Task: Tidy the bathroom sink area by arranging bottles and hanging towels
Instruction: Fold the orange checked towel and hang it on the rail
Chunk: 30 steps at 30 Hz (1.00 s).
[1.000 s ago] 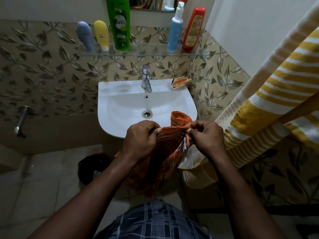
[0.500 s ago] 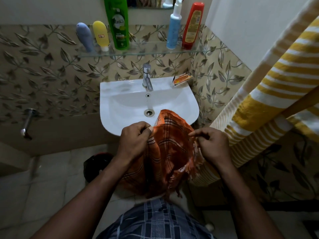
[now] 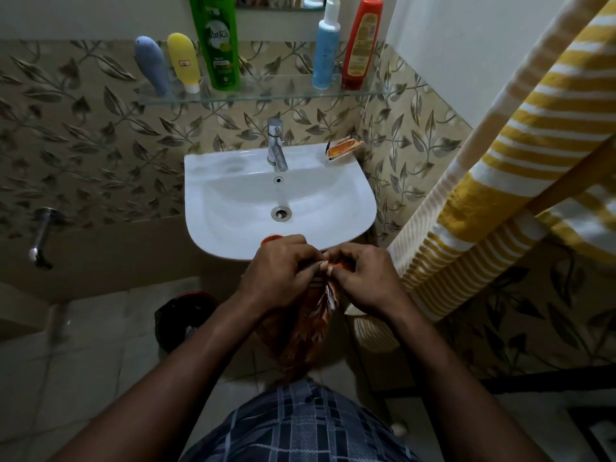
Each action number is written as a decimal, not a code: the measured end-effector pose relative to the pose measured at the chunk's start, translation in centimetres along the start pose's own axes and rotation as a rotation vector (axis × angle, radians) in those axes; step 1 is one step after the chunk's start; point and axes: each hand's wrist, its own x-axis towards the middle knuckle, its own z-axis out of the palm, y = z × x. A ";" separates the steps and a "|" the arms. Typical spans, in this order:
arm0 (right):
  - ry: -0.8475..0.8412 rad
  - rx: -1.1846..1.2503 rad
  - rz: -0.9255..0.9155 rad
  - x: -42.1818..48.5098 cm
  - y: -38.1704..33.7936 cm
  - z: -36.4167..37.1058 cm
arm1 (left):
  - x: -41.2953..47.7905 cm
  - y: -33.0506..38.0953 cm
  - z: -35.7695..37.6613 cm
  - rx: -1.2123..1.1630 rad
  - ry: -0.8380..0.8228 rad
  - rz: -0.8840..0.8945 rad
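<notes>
Both hands are pinching the top edge of a small orange checked cloth towel [image 3: 308, 323] just in front of the white ceramic sink [image 3: 233, 168]; the left hand [image 3: 278, 270] and right hand [image 3: 365, 278] are meeting fingertip to fingertip, closed on the fabric, while the rest is hanging bunched below them. To fold it well, the corners are probably needing to be matched squarely and the cloth kept taut before hanging. Room is tightening on the right, where a yellow-and-white striped towel [image 3: 493, 208] is draping close by; the sink rim is lying just beyond the knuckles, and open floor is showing on the left.
</notes>
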 end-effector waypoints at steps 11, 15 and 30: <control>0.216 -0.008 0.065 0.2 -0.7 -1.0 | -1.7 -0.6 0.4 -0.339 -0.016 -0.323; 0.293 0.055 0.104 0.2 0.0 -1.6 | -2.1 -0.7 0.4 -0.353 -0.056 -0.319; 0.370 0.096 0.204 0.4 2.1 -3.7 | -1.7 -0.1 1.0 -0.164 -0.011 -0.173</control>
